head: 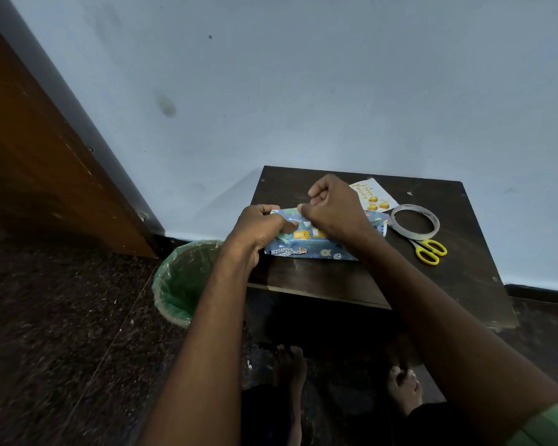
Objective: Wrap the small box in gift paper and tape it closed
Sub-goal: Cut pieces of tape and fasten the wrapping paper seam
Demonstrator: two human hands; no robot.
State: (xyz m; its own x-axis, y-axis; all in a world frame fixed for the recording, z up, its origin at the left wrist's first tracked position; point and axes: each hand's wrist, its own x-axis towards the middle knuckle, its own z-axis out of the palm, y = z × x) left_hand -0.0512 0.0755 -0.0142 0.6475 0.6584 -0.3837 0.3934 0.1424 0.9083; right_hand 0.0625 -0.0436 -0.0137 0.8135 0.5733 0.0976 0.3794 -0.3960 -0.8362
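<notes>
The small box [306, 246], covered in blue gift paper with animal prints, lies on the dark wooden table [464, 272]. My left hand [258, 230] grips its left end, thumb pressed on the top paper. My right hand [332, 207] sits over the box's top, fingers curled and pinching the paper's upper edge. The box's right end shows past my right wrist, with a loose paper flap. A roll of clear tape [414, 221] lies flat on the table to the right of the box.
Yellow-handled scissors [429, 249] lie just below the tape roll. A white birthday sticker sheet [372, 194] rests behind the box. A bin with a green liner [181, 281] stands on the floor left of the table. My bare feet [403, 384] are under the table's front edge.
</notes>
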